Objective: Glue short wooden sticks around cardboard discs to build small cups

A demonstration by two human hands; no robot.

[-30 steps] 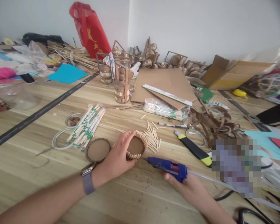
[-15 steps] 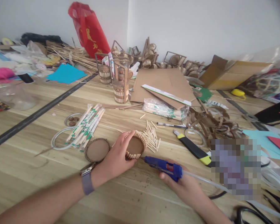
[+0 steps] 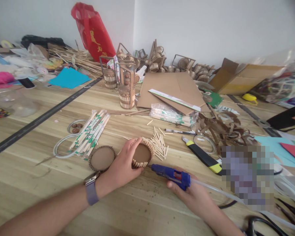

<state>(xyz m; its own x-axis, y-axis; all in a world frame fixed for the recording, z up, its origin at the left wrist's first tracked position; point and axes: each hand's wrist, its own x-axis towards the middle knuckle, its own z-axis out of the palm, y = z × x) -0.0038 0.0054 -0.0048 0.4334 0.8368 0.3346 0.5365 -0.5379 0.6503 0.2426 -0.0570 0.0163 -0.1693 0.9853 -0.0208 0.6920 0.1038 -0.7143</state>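
My left hand (image 3: 123, 159) grips a small round cardboard tub (image 3: 142, 154) with short wooden sticks lined up around its rim. In my right hand (image 3: 195, 193) is a blue hot glue gun (image 3: 172, 175), a clear glue stick (image 3: 218, 190) trailing from its back. The gun's nozzle points left, close to the tub's lower right side; whether it touches cannot be made out. A pile of cut wooden sticks (image 3: 159, 144) lies just behind the tub. Left of my wrist rests a round cardboard disc with a ridged edge (image 3: 102, 158).
Wrapped chopsticks (image 3: 90, 132) and tape rolls (image 3: 62, 146) lie to the left. A yellow-black utility knife (image 3: 203, 155) and brown cardboard strips (image 3: 226, 129) are on the right. Behind stand small lidded buckets (image 3: 127, 95), cardboard sheets (image 3: 169, 83) and a red bag (image 3: 94, 32).
Both hands, the tub and the glue gun hold nearly the same positions. The whole view has shifted very slightly.
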